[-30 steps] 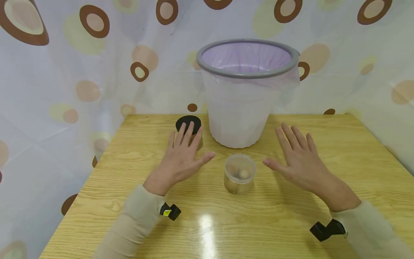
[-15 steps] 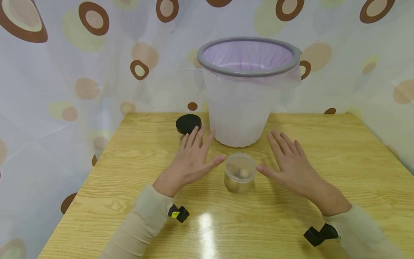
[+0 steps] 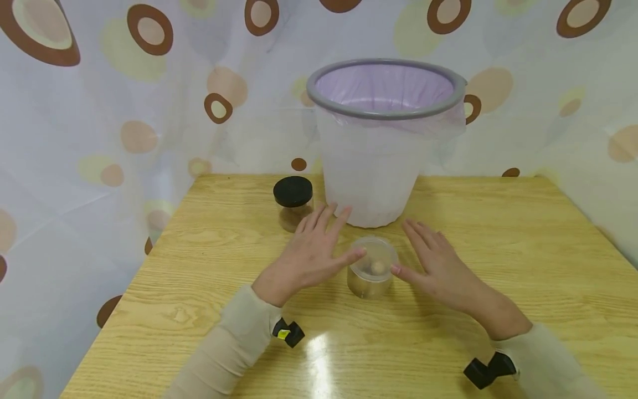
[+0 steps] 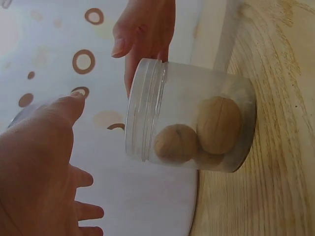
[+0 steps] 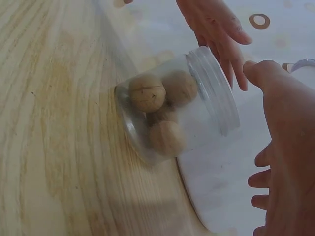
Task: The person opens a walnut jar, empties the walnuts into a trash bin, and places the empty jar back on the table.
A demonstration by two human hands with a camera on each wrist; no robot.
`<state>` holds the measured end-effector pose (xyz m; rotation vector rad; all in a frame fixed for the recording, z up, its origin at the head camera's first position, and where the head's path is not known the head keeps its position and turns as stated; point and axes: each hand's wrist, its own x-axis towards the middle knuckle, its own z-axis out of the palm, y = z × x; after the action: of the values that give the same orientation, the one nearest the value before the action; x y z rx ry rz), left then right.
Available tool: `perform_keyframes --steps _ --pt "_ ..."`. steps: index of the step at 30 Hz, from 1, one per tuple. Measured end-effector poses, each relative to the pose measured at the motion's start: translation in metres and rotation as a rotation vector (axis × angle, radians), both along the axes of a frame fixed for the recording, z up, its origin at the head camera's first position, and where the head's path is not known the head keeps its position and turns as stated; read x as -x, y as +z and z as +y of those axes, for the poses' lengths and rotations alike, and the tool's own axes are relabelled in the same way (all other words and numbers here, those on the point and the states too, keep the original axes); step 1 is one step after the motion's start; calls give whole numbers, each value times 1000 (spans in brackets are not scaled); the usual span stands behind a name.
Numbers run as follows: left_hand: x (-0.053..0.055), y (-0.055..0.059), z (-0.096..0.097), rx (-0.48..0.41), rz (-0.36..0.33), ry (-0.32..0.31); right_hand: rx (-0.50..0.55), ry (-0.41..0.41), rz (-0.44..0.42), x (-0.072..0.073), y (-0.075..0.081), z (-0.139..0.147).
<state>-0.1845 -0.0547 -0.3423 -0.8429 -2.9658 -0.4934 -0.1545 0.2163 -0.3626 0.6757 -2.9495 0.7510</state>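
A clear plastic jar (image 3: 370,284) stands upright on the wooden table between my two hands. Several walnuts (image 4: 219,125) lie at its bottom, and its ridged rim (image 5: 214,91) shows in both wrist views. From the left, my left hand (image 3: 311,256) reaches toward the jar with fingers extended, its thumb overlapping the rim in the head view. My right hand (image 3: 444,272) is on the opposite side, fingers straight and thumb tip right at the jar's edge. Neither hand grips anything.
Behind my left hand stands a second jar (image 3: 293,194) with a black lid and brownish contents. A white bin (image 3: 369,160) with a grey rim and purple liner is behind the clear jar. A patterned curtain (image 3: 164,111) hangs along the table's far edge.
Both hands have moved inward toward the clear jar, the left going right and the right going left. The black-lidded jar, earlier partly covered by my left hand, now shows more.
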Motion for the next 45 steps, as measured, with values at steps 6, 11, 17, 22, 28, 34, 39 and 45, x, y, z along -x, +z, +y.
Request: perform_keyframes --steps 6,11,17,22,28,34,39,45 --pt "-1 -3 12 16 -29 -26 10 11 -12 -2 -8 -4" --pt "-4 -4 23 51 -33 -50 2 32 -12 -4 -15 -9" --pt "-7 -6 34 54 19 -101 65 39 -44 -4 -21 -17" --pt "-8 -9 38 31 63 -150 175 62 -72 0 -29 -22" --pt "-10 -13 42 -1 97 -191 313 115 -119 1 -36 -22" --pt "-11 -15 43 -16 158 -200 377 136 -154 -2 -42 -21" --pt "-10 -16 42 -66 145 -201 443 135 -204 -3 -44 -21" --pt "-7 -16 41 -180 151 -183 466 81 -179 -4 -38 -23"
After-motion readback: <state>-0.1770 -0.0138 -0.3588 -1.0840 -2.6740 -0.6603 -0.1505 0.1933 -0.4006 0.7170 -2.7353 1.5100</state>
